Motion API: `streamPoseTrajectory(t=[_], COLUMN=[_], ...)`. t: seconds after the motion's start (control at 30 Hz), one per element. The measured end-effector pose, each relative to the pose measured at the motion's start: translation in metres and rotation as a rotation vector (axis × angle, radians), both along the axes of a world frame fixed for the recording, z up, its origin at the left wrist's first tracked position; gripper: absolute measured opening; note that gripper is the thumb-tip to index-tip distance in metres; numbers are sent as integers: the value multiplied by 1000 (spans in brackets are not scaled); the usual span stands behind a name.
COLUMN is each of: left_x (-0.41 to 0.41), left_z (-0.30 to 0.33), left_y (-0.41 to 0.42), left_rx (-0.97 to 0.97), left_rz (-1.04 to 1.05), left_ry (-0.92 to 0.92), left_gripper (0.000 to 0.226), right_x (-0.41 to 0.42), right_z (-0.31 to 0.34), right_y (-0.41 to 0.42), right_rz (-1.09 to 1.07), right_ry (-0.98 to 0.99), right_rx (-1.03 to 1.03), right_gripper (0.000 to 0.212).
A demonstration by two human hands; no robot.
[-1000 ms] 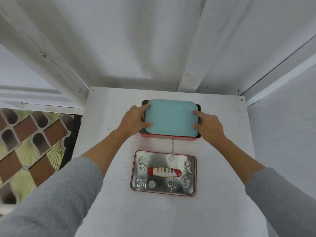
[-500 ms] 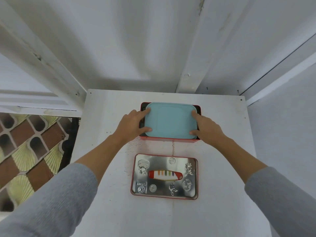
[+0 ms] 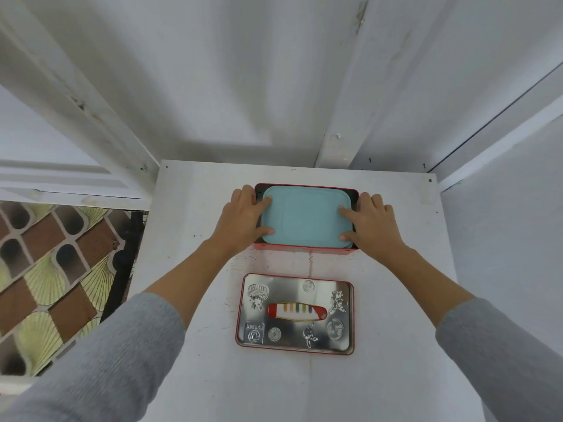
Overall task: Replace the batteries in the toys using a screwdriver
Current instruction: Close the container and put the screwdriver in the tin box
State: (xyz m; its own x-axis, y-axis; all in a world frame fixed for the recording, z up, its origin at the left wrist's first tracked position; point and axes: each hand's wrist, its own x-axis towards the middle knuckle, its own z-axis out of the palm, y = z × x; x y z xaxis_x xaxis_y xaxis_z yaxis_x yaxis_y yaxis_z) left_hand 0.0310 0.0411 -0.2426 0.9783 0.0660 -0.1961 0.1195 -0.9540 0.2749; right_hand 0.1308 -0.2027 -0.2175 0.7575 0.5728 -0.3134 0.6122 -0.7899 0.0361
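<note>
Fingers of left hand (image 3: pixel 240 217) and right hand (image 3: pixel 370 222) grip the teal container (image 3: pixel 306 216) inside the red tin (image 3: pixel 304 249).

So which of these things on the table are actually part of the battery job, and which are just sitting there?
In use:
- red tin box
- light blue container inside it
- left hand and right hand, gripping the container's ends

Lying about:
- metal tin lid, upturned on the white table
- small red and white striped object in the lid
- patterned floor beside the table

A scuffed white painted surface (image 3: pixel 189 269) carries two things. A red rectangular metal tin (image 3: pixel 304 249) sits toward its far edge. Nearer lies the tin's upturned red-rimmed silver lid (image 3: pixel 344 336).
</note>
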Motion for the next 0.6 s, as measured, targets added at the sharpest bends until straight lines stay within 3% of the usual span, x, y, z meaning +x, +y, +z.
streamPoseTrajectory(t=[0.1, 0.2, 0.3, 0.47, 0.6], left_x=[-8, -29, -65, -118, -140], left_z=[4, 10, 10, -7, -18], left_y=[0, -2, -8, -22, -31], left_rx=[-226, -499, -622, -681, -648], left_rz=[74, 294, 435, 600, 600], left_ry=[-141, -263, -243, -44, 91], left_gripper=[66, 55, 47, 40, 40], right_x=[-4, -22, -56, -113, -135], right_z=[0, -5, -7, -27, -45], right_y=[-4, -17, -32, -53, -59], right_rz=[-53, -254, -495, -791, -917], right_ry=[-3, 22, 133, 357, 469], right_rx=[225, 562, 794, 744, 647], right_gripper=[49, 42, 41, 24, 26])
